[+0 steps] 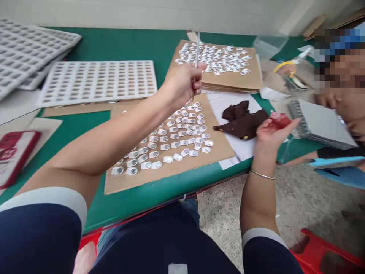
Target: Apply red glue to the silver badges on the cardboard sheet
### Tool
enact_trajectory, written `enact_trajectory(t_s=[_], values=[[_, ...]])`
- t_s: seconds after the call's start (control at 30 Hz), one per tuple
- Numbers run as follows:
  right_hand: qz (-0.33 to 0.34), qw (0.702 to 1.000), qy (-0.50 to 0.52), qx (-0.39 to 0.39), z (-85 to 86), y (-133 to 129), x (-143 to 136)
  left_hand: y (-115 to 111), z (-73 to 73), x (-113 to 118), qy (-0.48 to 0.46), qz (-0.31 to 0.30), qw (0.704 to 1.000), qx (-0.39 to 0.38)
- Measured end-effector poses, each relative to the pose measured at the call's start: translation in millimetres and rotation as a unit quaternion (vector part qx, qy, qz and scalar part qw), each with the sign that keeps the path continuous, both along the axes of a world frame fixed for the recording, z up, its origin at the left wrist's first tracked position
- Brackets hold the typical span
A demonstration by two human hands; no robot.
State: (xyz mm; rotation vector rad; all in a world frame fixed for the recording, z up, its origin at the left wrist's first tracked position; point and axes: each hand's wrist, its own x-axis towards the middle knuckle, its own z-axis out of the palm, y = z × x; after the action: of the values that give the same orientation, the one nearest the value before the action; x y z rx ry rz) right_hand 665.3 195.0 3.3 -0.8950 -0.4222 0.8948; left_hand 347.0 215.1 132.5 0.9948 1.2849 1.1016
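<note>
My left hand [186,82] is closed around a slim, upright silver tool [197,47], perhaps tweezers; blur hides its exact kind. Below and beside that hand, a cardboard sheet [171,171] carries rows of small white tabs with round, dark-marked ends [156,164]. My right hand [272,131] is palm up at the table's right side, fingers curled about a small, soft-looking reddish translucent bottle [281,120]. A crumpled dark brown cloth [245,123] lies just left of it on white paper [242,148].
White grid trays [98,83] lie at the left, near a red-and-white box [17,156]. Behind my left hand, stacked cardboard [228,82] bears many similar tabs. At right are a grey-covered stack [327,123], yellow-handled scissors [285,66] and another person's hand [327,99].
</note>
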Motion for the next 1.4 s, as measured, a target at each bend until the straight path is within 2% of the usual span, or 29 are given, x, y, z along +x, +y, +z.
enact_trajectory(t_s=[0.03,0.07,0.13,0.17,0.23,0.27,0.33,0.43,0.5,0.6,0.67,0.73,0.83,0.9,0.97,1.1,1.23,1.33,1.4], values=[[0.042,0.997,0.059,0.029,2.2,-2.0,1.2,-17.0,3.0,-26.9,-0.014,-0.011,0.999,0.032],[0.054,0.991,0.109,0.057,6.2,-4.1,-0.5,-35.5,3.4,-55.0,-0.047,-0.03,0.994,0.091],[0.022,0.972,0.225,0.072,18.4,-9.0,-16.8,-75.4,-4.7,-112.3,-0.085,-0.038,0.984,0.149],[-0.013,0.951,0.304,0.046,25.8,-12.0,-32.3,-95.8,-12.7,-139.9,-0.079,-0.016,0.984,0.157],[-0.082,0.874,0.475,-0.061,40.8,-19.9,-75.9,-135.6,-34.7,-189.2,-0.025,0.052,0.99,0.13],[-0.086,0.835,0.532,-0.113,47.5,-24.8,-101.2,-154.3,-47.2,-209.6,0.002,0.091,0.989,0.116],[-0.053,0.786,0.588,-0.181,59.6,-35.4,-149.7,-187.6,-72.3,-240.6,0.053,0.167,0.978,0.11],[0.034,0.766,0.609,-0.202,78.8,-47.7,-195.9,-223.5,-101.9,-262.9,0.114,0.205,0.968,0.087],[0.114,0.791,0.577,-0.167,94.1,-50.3,-207.7,-237.3,-112.8,-265.8,0.187,0.222,0.955,0.066],[0.257,0.877,0.406,-0.026,111.7,-44.1,-219.8,-247.3,-117.1,-262.8,0.278,0.232,0.932,0.025],[0.318,0.915,0.237,0.076,111.4,-35.1,-234.6,-251.2,-116.0,-262.1,0.31,0.226,0.923,0.019],[0.342,0.929,0.101,0.102,99.9,-25.6,-252.8,-255.4,-115.2,-265.3,0.344,0.205,0.915,0.041],[0.344,0.935,-0.019,0.081,73.0,-15.7,-271.7,-262.4,-115.3,-276.1,0.402,0.153,0.898,0.092],[0.349,0.932,-0.06,0.071,58.7,-12.4,-273.7,-265.4,-113.7,-281.4,0.432,0.113,0.885,0.133],[0.35,0.931,-0.077,0.066,51.7,-11.1,-270.4,-264.8,-109.4,-279.5,0.454,0.076,0.865,0.201],[0.348,0.931,-0.078,0.074,53.6,-12.9,-266.9,-251.3,-98.8,-247.2,0.476,-0.031,0.797,0.369],[0.355,0.925,-0.101,0.088,61.3,-20.7,-279.1,-231.0,-97.9,-200.6,0.455,-0.17,0.748,0.452],[0.382,0.908,-0.154,0.073,67.8,-30.9,-292.9,-221.3,-102.8,-179.4,0.46,-0.197,0.707,0.499],[0.403,0.893,-0.187,0.069,70.0,-38.8,-302.1,-219.8,-106.1,-174.2,0.461,-0.19,0.697,0.515]])
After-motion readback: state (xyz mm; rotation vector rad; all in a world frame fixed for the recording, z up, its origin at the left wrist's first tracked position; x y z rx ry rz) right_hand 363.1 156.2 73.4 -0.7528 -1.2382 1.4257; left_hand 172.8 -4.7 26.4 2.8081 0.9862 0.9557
